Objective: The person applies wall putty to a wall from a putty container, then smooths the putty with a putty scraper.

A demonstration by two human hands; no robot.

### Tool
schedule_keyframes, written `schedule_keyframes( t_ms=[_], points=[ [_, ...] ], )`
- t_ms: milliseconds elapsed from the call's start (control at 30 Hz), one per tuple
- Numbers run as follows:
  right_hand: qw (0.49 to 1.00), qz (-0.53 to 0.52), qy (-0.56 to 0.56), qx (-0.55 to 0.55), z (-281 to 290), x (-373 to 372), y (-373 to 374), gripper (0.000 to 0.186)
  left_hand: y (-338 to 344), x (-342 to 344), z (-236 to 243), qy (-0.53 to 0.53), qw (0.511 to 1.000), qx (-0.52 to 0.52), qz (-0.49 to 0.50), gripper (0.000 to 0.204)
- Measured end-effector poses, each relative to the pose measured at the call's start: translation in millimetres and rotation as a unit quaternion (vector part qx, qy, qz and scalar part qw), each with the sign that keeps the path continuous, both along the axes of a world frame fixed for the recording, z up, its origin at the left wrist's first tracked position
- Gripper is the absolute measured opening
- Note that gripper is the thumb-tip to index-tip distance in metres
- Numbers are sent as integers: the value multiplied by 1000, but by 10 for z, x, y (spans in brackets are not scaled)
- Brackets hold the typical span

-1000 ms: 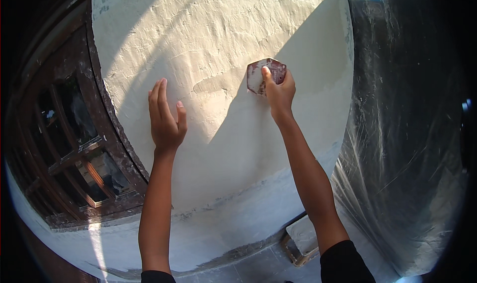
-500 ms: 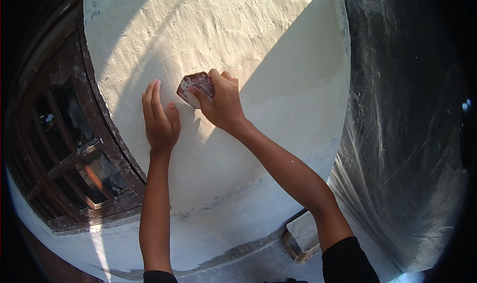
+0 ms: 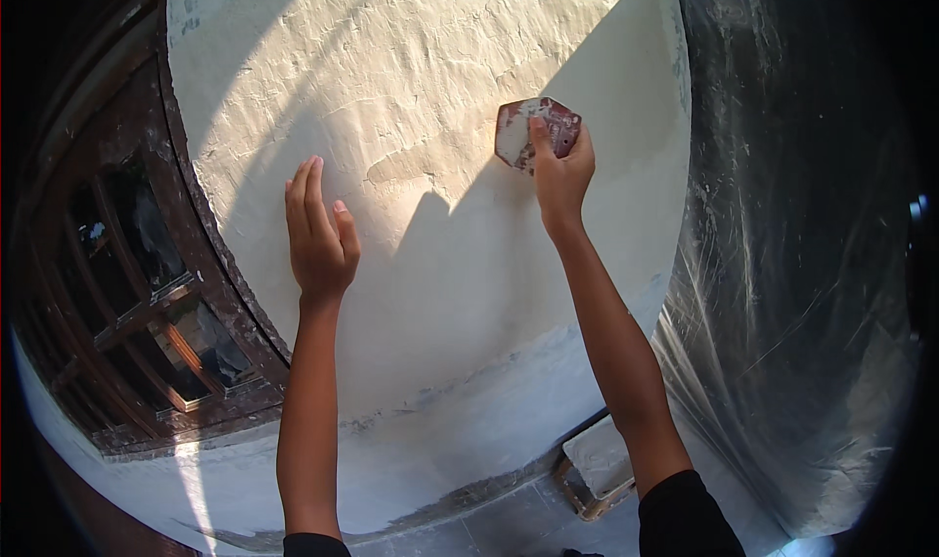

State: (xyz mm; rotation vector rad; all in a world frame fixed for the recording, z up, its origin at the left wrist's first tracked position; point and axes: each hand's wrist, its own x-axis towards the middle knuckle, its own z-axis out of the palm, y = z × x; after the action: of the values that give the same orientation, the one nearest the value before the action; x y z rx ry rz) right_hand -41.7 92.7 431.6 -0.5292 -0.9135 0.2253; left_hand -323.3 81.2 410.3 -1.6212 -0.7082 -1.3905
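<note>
- Nearest: 2 bare forearms from black fabric sleeves (image 3: 688, 513), both reaching up toward the wall.
- Left hand (image 3: 323, 239): nothing held; fingers straight and together, thumb apart. Near the wall; firm contact cannot be told.
- Right hand (image 3: 562, 171): gripping a dark-red, 6-sided flat plate smeared with whitish material (image 3: 514, 132). Thumb lies on its near face; the other fingers are mostly hidden.
- Plate sits at the wall, right of the left hand and well apart from it, by the shadow's slanting edge.
- Cream plastered wall (image 3: 440, 312): ridged and sunlit above, smoother and shaded below.
- Step in hand, as I judge it: working the plate over the wall coat. Next stroke would call for a flat face, even pressure, and clearance from the left fingers.
- Left: dark-brown wooden window frame with glass panes (image 3: 203, 264).
- Right: clear, wrinkled plastic sheet (image 3: 792, 264).
- Farthest down: pale-topped, brown-edged rectangular object (image 3: 599, 459) on grey floor (image 3: 499, 528); kind unclear.
</note>
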Motion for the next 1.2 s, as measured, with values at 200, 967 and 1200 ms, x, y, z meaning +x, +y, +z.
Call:
schedule_keyframes(
  t_ms=[200,967,1200],
  points=[
    [935,-105,-331,74,-106,-952,-165,29,16,4,4,-2,1000,16,-2,50],
    [988,-40,-144,-28,-208,-465,45,27,-34,-16,-14,-4,1000,12,-4,51],
    [982,-85,134,-105,-229,434,103,24,-8,15,15,7,1000,4,3,52]
  ],
)
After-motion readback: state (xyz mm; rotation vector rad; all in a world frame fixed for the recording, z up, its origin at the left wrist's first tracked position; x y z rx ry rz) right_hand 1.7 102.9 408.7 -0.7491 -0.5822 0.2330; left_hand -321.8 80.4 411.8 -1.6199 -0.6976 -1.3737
